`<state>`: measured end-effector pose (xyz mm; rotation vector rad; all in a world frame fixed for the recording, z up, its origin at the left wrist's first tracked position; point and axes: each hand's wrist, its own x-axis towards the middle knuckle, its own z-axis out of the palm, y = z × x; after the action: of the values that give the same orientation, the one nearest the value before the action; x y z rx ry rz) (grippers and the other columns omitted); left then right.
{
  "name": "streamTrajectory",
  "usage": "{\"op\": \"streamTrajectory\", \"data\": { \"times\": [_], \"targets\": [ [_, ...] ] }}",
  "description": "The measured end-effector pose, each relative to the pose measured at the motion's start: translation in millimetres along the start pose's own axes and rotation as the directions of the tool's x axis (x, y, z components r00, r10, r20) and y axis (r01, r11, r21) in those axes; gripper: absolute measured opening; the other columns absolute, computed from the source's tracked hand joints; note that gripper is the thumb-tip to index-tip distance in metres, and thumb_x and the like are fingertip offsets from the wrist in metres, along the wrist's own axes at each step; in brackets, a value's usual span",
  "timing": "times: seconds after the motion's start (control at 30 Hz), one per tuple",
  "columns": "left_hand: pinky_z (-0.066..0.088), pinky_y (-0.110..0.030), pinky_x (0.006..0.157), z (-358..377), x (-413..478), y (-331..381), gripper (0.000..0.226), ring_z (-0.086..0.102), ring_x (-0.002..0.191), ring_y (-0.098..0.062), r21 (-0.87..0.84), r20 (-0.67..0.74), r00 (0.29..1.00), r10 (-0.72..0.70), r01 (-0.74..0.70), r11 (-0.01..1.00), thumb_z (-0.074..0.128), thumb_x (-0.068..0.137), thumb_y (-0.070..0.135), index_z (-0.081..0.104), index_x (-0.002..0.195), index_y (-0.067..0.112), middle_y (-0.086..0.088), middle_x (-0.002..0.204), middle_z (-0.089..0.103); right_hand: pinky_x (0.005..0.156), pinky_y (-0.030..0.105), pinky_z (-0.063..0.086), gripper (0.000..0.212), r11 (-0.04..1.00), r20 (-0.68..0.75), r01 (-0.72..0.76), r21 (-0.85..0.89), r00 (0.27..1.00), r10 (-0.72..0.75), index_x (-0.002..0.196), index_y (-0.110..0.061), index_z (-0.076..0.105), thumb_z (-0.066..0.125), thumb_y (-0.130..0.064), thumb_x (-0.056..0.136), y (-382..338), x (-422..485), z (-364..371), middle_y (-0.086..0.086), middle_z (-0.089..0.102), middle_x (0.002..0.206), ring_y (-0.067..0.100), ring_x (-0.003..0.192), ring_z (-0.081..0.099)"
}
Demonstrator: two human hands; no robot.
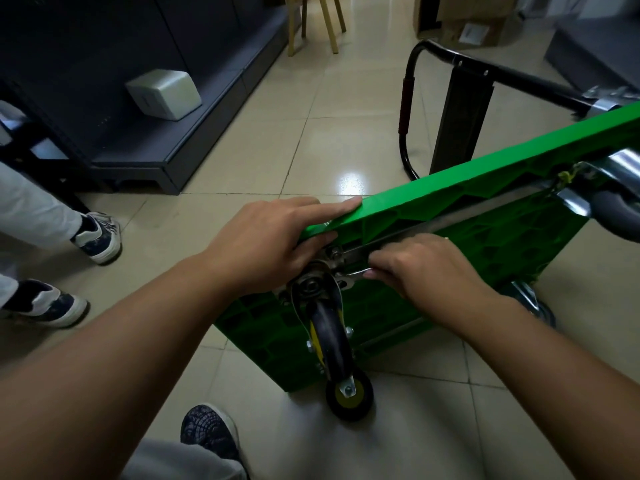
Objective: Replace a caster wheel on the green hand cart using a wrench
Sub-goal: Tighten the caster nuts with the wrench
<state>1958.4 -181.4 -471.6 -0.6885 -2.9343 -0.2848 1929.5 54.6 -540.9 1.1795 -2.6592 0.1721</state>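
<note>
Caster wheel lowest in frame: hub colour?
Yellow hub inside a black tyre on that caster wheel; the head view shows it.

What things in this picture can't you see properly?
All in the head view:
- wrench: only its head shows; the right hand covers the handle.
- left hand: some fingertips are tucked behind the green cart edge.
- far caster: blurred and cut off by the right edge.
- bystander's legs: cut off by the left edge.
</note>
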Motion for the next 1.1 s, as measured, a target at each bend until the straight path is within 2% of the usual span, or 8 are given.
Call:
{"op": "streamTrajectory", "data": {
  "times": [0.23, 0.47, 0.6, 0.67, 0.73, 0.8, 0.97, 1.1],
  "targets": [
    [0.054, -0.045, 0.073, 2.2, 0.2, -0.5, 0.054, 0.064, 0.090, -0.019, 0.001, -0.015, 1.000, -0.002, 0.002, 1.000, 0.050, 0.104, 0.041, 0.036, 0.156, 0.049, 0.009, 0.112, 0.069, 0.055, 0.031, 0.044, 0.024, 0.816, -0.087, -0.237, 0.527, 0.940, 0.329, 0.079, -0.018, 0.066, 0.062, -0.034, 0.096, -11.3, -24.7, 63.6, -0.008, 0.055, 0.064, 0.017, 0.059, 0.055],
    [0.055, -0.046, 0.074, 1.7, 1.7, -1.4, 0.053, 0.068, 0.097, -0.023, 0.013, -0.031, 0.999, 0.028, -0.028, 1.000, 0.052, 0.104, 0.038, 0.039, 0.156, 0.046, 0.007, 0.121, 0.070, 0.071, 0.050, 0.050, 0.032, -0.541, 0.498, -0.144, 0.828, 0.631, 0.594, 0.083, -0.014, 0.076, 0.059, -0.034, 0.101, -126.6, -8.0, 111.6, 0.023, 0.065, 0.080, 0.032, 0.077, 0.059],
    [0.053, -0.045, 0.071, -0.2, 1.3, -0.3, 0.054, 0.065, 0.090, -0.024, 0.024, -0.023, 0.999, 0.026, -0.025, 0.999, 0.051, 0.104, 0.039, 0.038, 0.156, 0.045, 0.006, 0.113, 0.069, 0.061, 0.042, 0.043, 0.039, -0.220, 0.475, -0.430, 0.876, 0.687, 0.551, 0.067, -0.014, 0.066, 0.063, -0.039, 0.096, -89.4, -41.3, 105.9, 0.015, 0.058, 0.061, 0.020, 0.061, 0.054],
    [0.053, -0.045, 0.070, -1.4, 0.0, 1.5, 0.055, 0.063, 0.087, -0.022, 0.021, -0.014, 1.000, 0.022, -0.021, 1.000, 0.049, 0.103, 0.040, 0.036, 0.157, 0.045, 0.006, 0.111, 0.068, 0.065, 0.036, 0.042, 0.036, 0.478, 0.613, -0.683, 0.551, 0.721, 0.323, 0.067, -0.022, 0.058, 0.064, -0.038, 0.098, -53.1, -66.1, 100.2, -0.002, 0.056, 0.064, 0.018, 0.064, 0.054],
    [0.053, -0.045, 0.071, -2.0, 0.1, 2.0, 0.055, 0.064, 0.088, -0.022, 0.020, -0.005, 1.000, 0.023, -0.022, 1.000, 0.046, 0.103, 0.042, 0.036, 0.157, 0.046, 0.006, 0.114, 0.069, 0.089, 0.035, 0.047, 0.013, 0.890, 0.857, -0.456, -0.012, 0.455, 0.244, 0.107, -0.020, 0.066, 0.057, -0.029, 0.102, -25.2, -81.1, 87.2, 0.005, 0.067, 0.111, 0.026, 0.106, 0.063],
    [0.054, -0.045, 0.072, -1.9, -0.3, 2.1, 0.056, 0.064, 0.089, -0.021, 0.023, -0.005, 1.000, 0.020, -0.020, 1.000, 0.045, 0.102, 0.043, 0.035, 0.157, 0.046, 0.007, 0.116, 0.069, 0.106, 0.041, 0.042, 0.037, 0.930, 0.897, -0.288, -0.228, 0.310, 0.316, 0.139, -0.012, 0.053, 0.052, -0.021, 0.103, -2.9, -85.8, 71.1, 0.011, 0.052, 0.146, 0.031, 0.133, 0.051],
    [0.054, -0.044, 0.074, -1.8, -1.5, 2.5, 0.055, 0.064, 0.090, -0.020, 0.013, -0.002, 1.000, 0.019, -0.019, 1.000, 0.049, 0.104, 0.040, 0.035, 0.157, 0.046, 0.007, 0.119, 0.068, 0.070, 0.030, 0.046, 0.038, 0.984, 0.437, -0.176, -0.025, 0.883, 0.169, 0.103, -0.025, 0.066, 0.040, -0.052, 0.103, 17.9, -45.0, 12.5, -0.003, 0.069, 0.095, 0.021, 0.088, 0.067],
    [0.054, -0.045, 0.076, -1.3, 0.3, 2.9, 0.055, 0.065, 0.094, -0.021, 0.010, -0.006, 1.000, 0.024, -0.024, 1.000, 0.049, 0.103, 0.041, 0.036, 0.157, 0.046, 0.007, 0.120, 0.069, 0.066, 0.033, 0.045, 0.036, 1.000, 0.046, 0.014, -0.027, 0.999, -0.013, 0.087, -0.022, 0.069, 0.048, -0.048, 0.101, 4.8, -12.3, -1.5, -0.002, 0.066, 0.076, 0.025, 0.070, 0.063]
  ]
}}
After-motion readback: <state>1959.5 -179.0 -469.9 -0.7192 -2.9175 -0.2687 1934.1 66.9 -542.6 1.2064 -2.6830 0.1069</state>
